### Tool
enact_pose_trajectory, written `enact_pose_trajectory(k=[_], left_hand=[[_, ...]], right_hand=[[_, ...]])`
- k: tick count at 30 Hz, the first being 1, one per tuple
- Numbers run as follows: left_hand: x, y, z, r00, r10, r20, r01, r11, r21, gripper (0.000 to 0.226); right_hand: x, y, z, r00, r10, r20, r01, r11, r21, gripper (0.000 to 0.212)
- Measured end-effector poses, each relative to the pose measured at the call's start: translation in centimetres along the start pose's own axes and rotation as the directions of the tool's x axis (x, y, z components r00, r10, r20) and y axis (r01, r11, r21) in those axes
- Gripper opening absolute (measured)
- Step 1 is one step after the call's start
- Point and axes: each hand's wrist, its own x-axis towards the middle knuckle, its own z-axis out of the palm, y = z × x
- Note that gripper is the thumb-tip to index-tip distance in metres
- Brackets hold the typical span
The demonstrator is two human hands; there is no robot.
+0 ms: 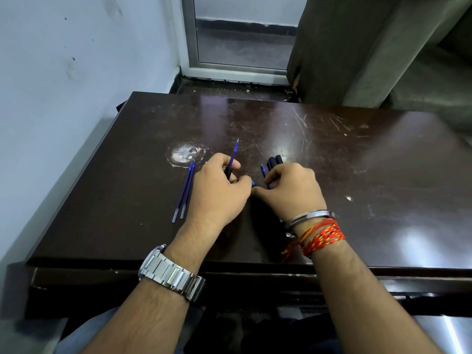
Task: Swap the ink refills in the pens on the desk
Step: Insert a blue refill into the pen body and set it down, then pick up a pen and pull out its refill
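Observation:
My left hand (219, 190) grips a dark pen barrel with a blue refill (234, 154) sticking out of it, tip pointing away from me. Two loose blue refills (184, 192) lie side by side on the dark desk (357, 175), just left of that hand. My right hand (291, 190) rests on the desk over a small cluster of dark pens (274, 160), whose ends show beyond the fingers; the fingers curl around them. A small blue piece (253, 183) shows between the two hands. The thumbs nearly touch.
The desk top is scratched, with a pale worn patch (184, 154) behind the loose refills. A wall runs along the left, a window frame (237, 70) stands behind the desk and a curtain (357, 47) hangs at the back right.

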Motion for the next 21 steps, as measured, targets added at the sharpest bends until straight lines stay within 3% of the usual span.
enact_pose_trajectory(k=[4, 6, 8, 10, 12, 14, 16, 21], left_hand=[[-0.1, -0.1, 0.2, 1.0, -0.009, 0.029, 0.009, 1.0, 0.016, 0.011], [-0.2, -0.2, 0.3, 0.999, -0.015, 0.039, 0.014, 1.0, 0.017, 0.011], [-0.2, -0.4, 0.4, 0.998, -0.021, 0.059, 0.02, 1.0, 0.015, 0.01], [-0.3, -0.4, 0.5, 0.996, -0.016, 0.085, 0.013, 0.999, 0.033, 0.008], [-0.3, -0.4, 0.6, 0.992, -0.012, 0.129, 0.004, 0.998, 0.068, 0.008], [-0.4, -0.3, 0.7, 0.98, -0.021, 0.199, 0.0, 0.995, 0.104, 0.007], [-0.6, -0.2, 0.9, 0.968, -0.027, 0.248, -0.004, 0.992, 0.125, 0.005], [-0.7, -0.1, 1.1, 0.967, -0.019, 0.253, -0.012, 0.993, 0.122, 0.006]], right_hand=[[0.0, -0.4, 0.6, 0.994, 0.059, 0.093, -0.048, 0.992, -0.118, 0.028], [0.1, -0.6, 0.8, 0.998, 0.031, 0.063, -0.022, 0.991, -0.133, 0.028], [0.2, -0.6, 0.9, 0.997, -0.003, -0.075, 0.003, 1.0, -0.003, 0.03], [0.4, -0.8, 0.7, 0.972, 0.019, -0.235, 0.049, 0.959, 0.28, 0.03], [0.6, -1.2, 0.4, 0.962, 0.106, -0.252, 0.075, 0.785, 0.614, 0.027], [0.9, -1.4, 0.3, 0.967, 0.191, -0.17, 0.032, 0.57, 0.821, 0.025], [1.1, -1.5, 0.3, 0.969, 0.222, -0.111, -0.007, 0.468, 0.884, 0.024], [1.0, -1.3, 0.7, 0.988, 0.154, -0.033, -0.046, 0.481, 0.876, 0.022]])
